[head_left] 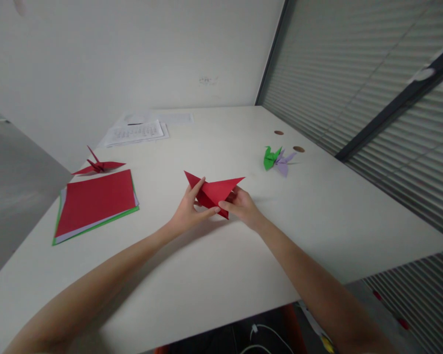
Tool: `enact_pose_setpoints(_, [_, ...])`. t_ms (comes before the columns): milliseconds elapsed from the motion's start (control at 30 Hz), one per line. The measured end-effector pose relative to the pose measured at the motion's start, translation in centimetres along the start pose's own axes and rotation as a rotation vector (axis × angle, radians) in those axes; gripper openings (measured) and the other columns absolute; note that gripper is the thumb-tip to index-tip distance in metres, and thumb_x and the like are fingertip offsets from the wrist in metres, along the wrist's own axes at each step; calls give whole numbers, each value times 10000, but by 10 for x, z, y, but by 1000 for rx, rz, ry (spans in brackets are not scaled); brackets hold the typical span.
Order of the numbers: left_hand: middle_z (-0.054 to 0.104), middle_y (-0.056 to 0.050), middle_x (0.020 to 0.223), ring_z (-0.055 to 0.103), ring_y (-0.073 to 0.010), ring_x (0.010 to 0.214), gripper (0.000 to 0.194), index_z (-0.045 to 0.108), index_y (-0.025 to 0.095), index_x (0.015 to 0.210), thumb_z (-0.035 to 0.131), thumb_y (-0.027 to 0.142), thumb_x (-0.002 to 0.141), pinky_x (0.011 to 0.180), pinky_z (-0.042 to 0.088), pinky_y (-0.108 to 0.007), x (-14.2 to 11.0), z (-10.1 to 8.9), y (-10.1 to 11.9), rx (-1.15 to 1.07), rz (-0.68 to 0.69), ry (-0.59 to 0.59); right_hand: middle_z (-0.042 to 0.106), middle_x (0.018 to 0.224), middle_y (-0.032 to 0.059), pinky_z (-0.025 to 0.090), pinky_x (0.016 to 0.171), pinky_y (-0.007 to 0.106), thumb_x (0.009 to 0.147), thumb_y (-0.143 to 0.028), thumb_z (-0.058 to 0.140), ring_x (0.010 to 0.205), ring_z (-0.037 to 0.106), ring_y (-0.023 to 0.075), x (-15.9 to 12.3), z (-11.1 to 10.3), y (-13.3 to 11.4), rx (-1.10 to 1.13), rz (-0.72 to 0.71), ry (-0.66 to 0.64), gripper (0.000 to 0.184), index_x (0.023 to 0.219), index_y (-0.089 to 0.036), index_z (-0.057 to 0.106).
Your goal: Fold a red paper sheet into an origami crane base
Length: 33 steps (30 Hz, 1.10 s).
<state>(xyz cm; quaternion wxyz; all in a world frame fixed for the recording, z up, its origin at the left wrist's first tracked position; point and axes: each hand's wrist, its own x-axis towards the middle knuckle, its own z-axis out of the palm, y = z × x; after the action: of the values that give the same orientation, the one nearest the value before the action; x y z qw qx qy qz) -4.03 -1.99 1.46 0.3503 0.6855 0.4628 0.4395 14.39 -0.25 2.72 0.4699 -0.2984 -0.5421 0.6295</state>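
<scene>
A partly folded sheet of red origami paper [218,189] is held between my two hands over the middle of the white table. Two pointed corners stick up to the left and right, and a third points down toward me. My left hand [189,209] grips its left side, thumb along the lower edge and index finger on the upper fold. My right hand [243,206] pinches the right side, thumb in front and the other fingers behind. Those rear fingers are partly hidden by the paper.
On the left lies a stack of red, lilac and green paper [99,199], with a red paper crane [99,166] behind it. A green paper crane [270,158] and a lilac paper crane [282,163] stand at right. Printed sheets [136,132] lie at the back of the table [206,280].
</scene>
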Motion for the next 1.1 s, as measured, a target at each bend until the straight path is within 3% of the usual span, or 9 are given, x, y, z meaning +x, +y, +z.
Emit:
enact_pose_setpoints(167, [469,-143,1293,503,-298,1197,883,361,222,1468,757,489,725,984,473,-450,1,1,-2,44,-37,36,743,1020,64,540,908,395,689,-413,783,977,685,230,-1,2,4,-35,0,52,372,984,-206,689])
enact_pose_setpoints(300, [527,-142,1241,553,-271,1113,747,428,207,1428,693,495,792,894,515,-414,3,3,-5,-9,-129,63,751,974,59,550,858,378,736,-466,727,937,689,228,-1,3,7,-80,-5,100,337,939,-198,718])
enact_pose_setpoints(400, [525,-143,1265,562,-254,1100,699,456,208,1403,697,463,798,842,537,-372,4,4,-6,-62,-175,72,747,1003,55,553,871,382,677,-443,780,960,685,232,-1,5,6,-43,-3,88,393,985,-209,712])
enact_pose_setpoints(500, [511,-145,1279,560,-261,1111,739,451,206,1404,743,411,756,832,546,-365,5,4,-8,-67,-140,94,744,1022,51,551,893,392,617,-381,828,973,683,230,-1,7,3,-27,-20,78,447,1015,-227,696])
enact_pose_setpoints(733, [425,-142,1328,530,-276,1143,801,398,222,1440,745,314,724,839,555,-388,3,4,-15,8,-53,158,737,1044,71,539,907,400,680,-397,787,970,680,225,-3,11,7,-15,-24,80,400,1019,-205,699])
enact_pose_setpoints(933, [396,-116,1347,495,-254,1194,875,259,282,1502,682,222,739,941,513,-405,-2,8,-11,45,64,104,742,930,80,555,841,412,667,-409,795,892,684,243,-6,12,21,-127,-20,129,322,870,-169,725])
enact_pose_setpoints(1100, [461,-119,1297,543,-227,1111,706,336,244,1474,593,232,816,890,529,-375,-3,6,-10,30,35,94,750,955,78,546,835,394,718,-405,742,898,691,248,-7,11,19,-145,-44,178,298,910,-177,743])
